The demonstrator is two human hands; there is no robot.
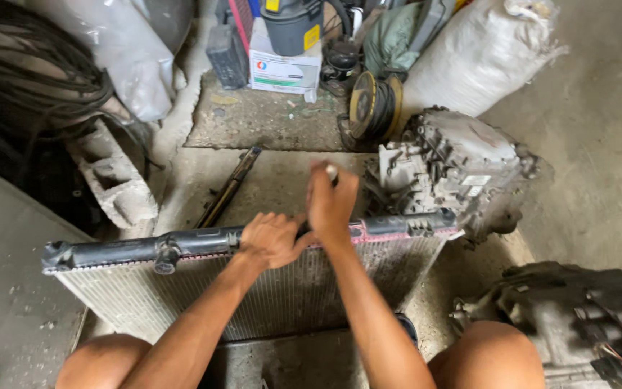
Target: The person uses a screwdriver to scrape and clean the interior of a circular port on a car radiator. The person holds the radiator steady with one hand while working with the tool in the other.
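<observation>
A car radiator with pale metal fins stands on edge on the concrete floor between my knees. Its black plastic top tank runs across the frame. My left hand grips the top tank near its middle. My right hand is just above the tank, fingers closed on a small light-coloured tool whose tip shows above my thumb. What the tool is I cannot make out.
A grey gearbox casing lies beyond the radiator's right end, another metal casing by my right knee. A dark metal bar, a concrete block, a white sack, a carton and coiled parts stand farther back.
</observation>
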